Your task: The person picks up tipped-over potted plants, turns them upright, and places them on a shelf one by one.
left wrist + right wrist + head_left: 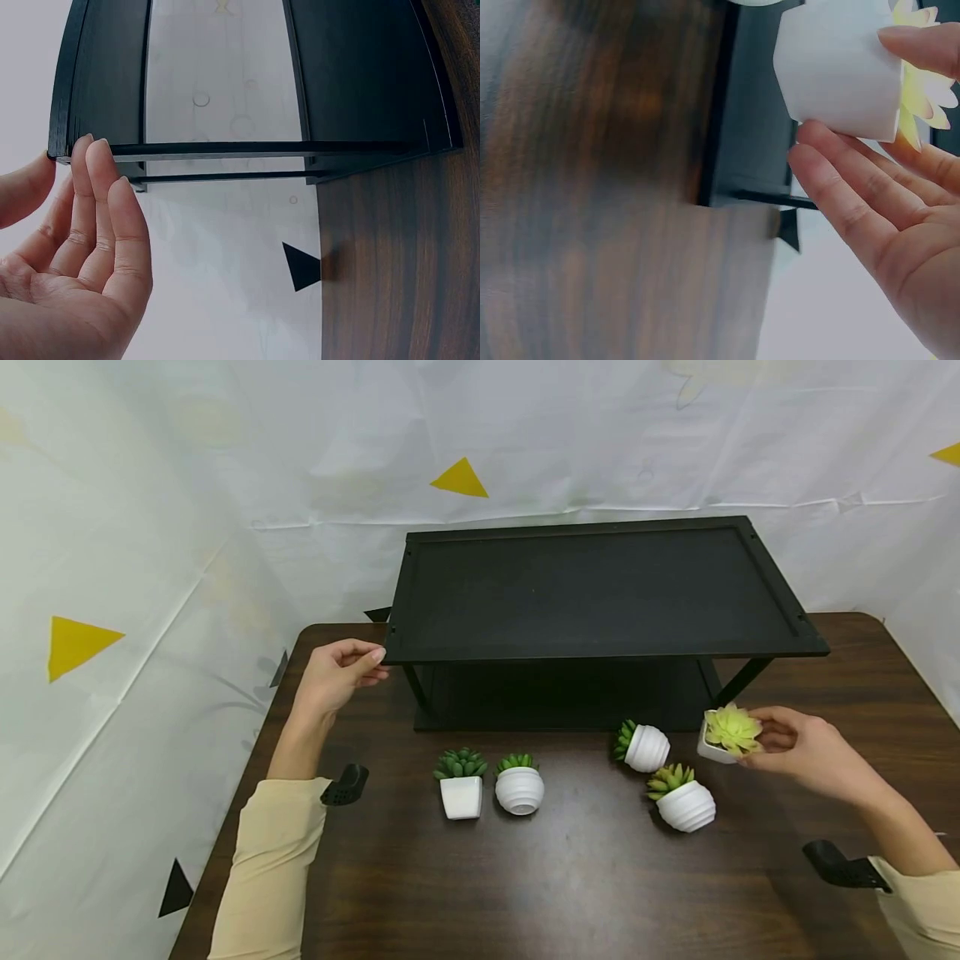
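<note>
My right hand point(813, 752) holds a small artificial succulent point(732, 730) with a yellow-green rosette in a white angular pot point(840, 71), thumb on one side and fingers on the other. It hangs in front of the right leg of a black two-tier shelf point(600, 589). With thumb and fingertips, my left hand point(337, 677) pinches the front left corner of the shelf's upper board; the left wrist view shows the fingers point(97, 195) against the board there. Two white-potted succulents lie tipped near my right hand: one smaller point(647, 748), one with reddish tips point(684, 802).
Left of centre on the dark wooden table point(570, 893) stand a dark green succulent in a square white pot point(461, 797) and another in a round ribbed pot point(519, 790). A white sheet point(562, 435) with yellow and black patches hangs behind and at the sides.
</note>
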Demonstrator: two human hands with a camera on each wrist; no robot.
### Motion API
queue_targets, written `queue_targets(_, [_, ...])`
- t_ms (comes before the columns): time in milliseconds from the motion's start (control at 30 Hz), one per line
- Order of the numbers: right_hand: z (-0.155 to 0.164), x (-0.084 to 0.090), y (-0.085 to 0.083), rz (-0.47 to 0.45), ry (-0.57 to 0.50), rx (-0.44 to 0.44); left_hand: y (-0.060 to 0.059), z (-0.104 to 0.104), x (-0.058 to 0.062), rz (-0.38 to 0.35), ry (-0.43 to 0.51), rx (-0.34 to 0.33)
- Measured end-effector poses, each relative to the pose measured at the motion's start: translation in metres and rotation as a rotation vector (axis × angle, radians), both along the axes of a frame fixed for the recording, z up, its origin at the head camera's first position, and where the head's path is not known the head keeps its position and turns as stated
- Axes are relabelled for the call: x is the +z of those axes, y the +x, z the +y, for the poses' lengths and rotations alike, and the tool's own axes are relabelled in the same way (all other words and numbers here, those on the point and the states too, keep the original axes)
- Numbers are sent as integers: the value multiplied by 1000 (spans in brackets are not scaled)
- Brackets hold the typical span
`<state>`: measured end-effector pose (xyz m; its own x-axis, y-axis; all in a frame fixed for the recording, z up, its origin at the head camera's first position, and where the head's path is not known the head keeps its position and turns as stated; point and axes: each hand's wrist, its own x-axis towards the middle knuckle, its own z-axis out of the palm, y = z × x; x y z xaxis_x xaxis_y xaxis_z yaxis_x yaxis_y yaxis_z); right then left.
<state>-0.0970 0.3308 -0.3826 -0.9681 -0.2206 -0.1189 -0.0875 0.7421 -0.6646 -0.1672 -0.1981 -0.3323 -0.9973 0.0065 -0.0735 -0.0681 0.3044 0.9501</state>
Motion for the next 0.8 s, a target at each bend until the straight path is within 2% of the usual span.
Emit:
queue_targets(533, [-20, 45, -4, 27, -14, 69, -1, 2, 0, -10, -19, 9])
queue_targets(800, [-39, 69, -12, 25, -35, 67, -2, 2, 0, -10, -26, 4])
